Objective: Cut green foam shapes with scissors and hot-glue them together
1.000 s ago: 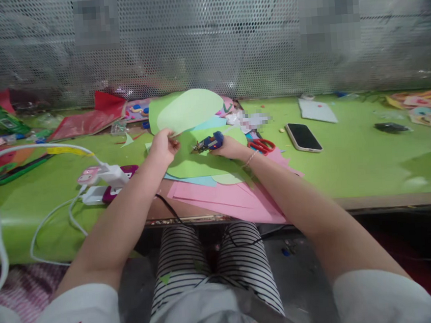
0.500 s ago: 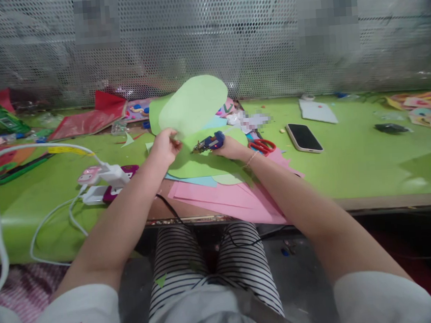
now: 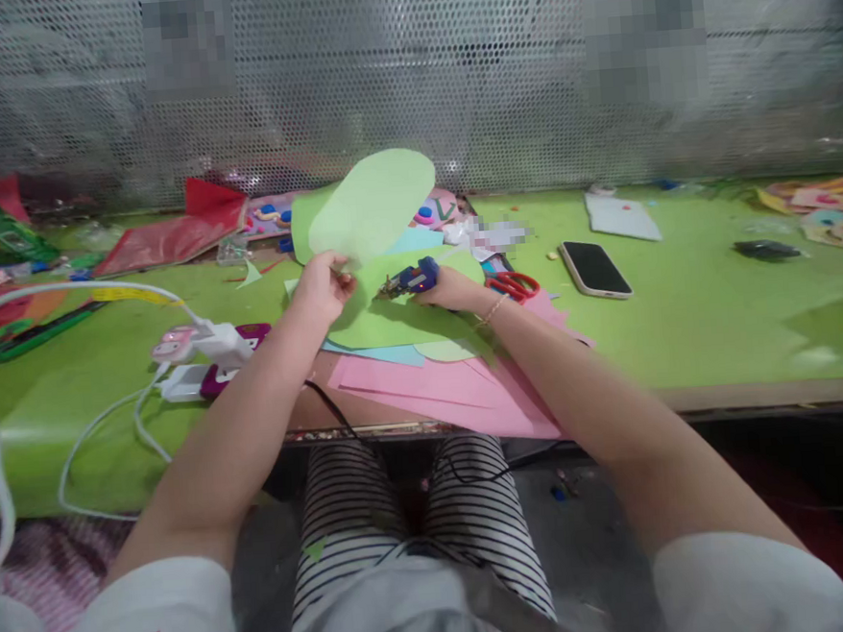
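My left hand pinches the lower end of a pale green oval paper, which stands up and leans to the right. In my right hand is a blue glue gun with a small red light, its nozzle pointing left toward my left fingers. The nozzle is a short way from my left hand, above a brighter green sheet. Whether the nozzle touches paper I cannot tell. Part of the green sheet rises behind the oval.
Pink sheets lie at the table's front edge. Red-handled scissors sit beside my right wrist, with a phone further right. A power strip with white chargers and cables is left of my left forearm. A perforated metal panel stands behind.
The top of the pale green oval has shifted slightly left, showing more of the decorated pieces behind it. Both hands stay almost in place.
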Demonstrator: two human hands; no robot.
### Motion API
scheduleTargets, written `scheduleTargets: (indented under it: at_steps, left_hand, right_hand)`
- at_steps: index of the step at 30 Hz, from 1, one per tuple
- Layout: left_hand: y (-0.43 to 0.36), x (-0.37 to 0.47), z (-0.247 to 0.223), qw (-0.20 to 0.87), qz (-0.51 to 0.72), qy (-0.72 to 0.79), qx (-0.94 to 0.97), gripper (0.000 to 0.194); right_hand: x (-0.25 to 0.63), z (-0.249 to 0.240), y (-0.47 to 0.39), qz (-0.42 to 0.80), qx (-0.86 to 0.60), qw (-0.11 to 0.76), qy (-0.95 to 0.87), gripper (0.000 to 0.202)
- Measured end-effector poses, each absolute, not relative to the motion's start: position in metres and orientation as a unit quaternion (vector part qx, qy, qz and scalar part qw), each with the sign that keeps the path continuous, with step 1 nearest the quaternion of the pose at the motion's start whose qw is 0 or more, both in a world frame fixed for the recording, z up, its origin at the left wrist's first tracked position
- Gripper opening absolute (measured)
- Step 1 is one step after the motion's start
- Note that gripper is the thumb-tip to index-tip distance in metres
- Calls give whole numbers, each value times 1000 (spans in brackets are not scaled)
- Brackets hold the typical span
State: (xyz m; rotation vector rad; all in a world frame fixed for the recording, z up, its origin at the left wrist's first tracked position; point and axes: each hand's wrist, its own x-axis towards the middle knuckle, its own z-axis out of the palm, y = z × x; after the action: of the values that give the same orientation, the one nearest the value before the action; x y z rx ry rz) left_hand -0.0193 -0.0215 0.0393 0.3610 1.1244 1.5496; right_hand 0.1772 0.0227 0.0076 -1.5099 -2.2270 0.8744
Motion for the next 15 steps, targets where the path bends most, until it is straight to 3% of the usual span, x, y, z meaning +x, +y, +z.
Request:
scheduleTargets:
  at_steps: [15]
  left_hand:
    - [-26,-17,43,575,658,437,215,19]
  right_hand:
    - [177,8,25,297,-521,151,-786,22]
